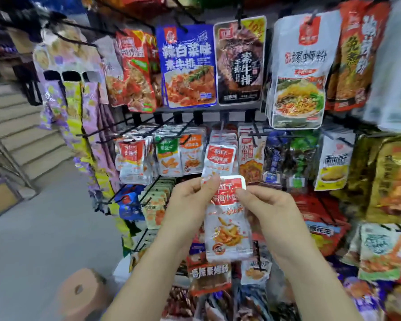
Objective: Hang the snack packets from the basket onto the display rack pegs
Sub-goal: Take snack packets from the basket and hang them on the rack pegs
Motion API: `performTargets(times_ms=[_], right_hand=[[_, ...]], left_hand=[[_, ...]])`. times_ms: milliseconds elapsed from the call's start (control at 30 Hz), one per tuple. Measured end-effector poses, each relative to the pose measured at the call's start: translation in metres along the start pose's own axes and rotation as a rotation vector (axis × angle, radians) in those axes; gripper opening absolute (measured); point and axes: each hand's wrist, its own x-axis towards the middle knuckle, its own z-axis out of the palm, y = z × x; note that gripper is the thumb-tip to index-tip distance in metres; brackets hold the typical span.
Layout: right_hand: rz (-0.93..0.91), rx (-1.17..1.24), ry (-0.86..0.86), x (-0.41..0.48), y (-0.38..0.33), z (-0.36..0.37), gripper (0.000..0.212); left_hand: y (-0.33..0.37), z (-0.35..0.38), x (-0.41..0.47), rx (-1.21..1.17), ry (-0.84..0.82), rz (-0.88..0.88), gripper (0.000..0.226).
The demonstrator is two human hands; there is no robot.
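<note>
Left hand (191, 200) pinches snack packet (227, 228) top-left corner | right hand (272, 206) pinches top-right | risk: hang-hole hidden, may miss peg (222, 130) above both hands, packet drops

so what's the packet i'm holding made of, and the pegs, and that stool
Packet: thin glossy plastic or foil film, judging by its crinkles and glare. Pegs: thin black rods, probably coated metal wire. Stool: matte pinkish moulded plastic by its look, with a round hole in the seat; hard to be sure.
</note>
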Motion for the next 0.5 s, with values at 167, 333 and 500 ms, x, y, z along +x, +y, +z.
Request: performTargets(times_ms=[167,333,500], right_hand=[[0.044,-0.016,0.082,0.017,0.005,0.012,0.01],[0.079,0.013,0.171,0.047,0.011,0.013,0.016],[-0.058,0.064,0.283,0.078,0.013,0.017,0.008]], left_hand=[[-0.008,-0.013,0.024,-0.038,0.037,-0.032,0.015],[-0.017,-0.012,0.058,0.026,0.088,0.048,0.006],[-0.018,0.0,0.088,0.015,0.155,0.085,0.007]])
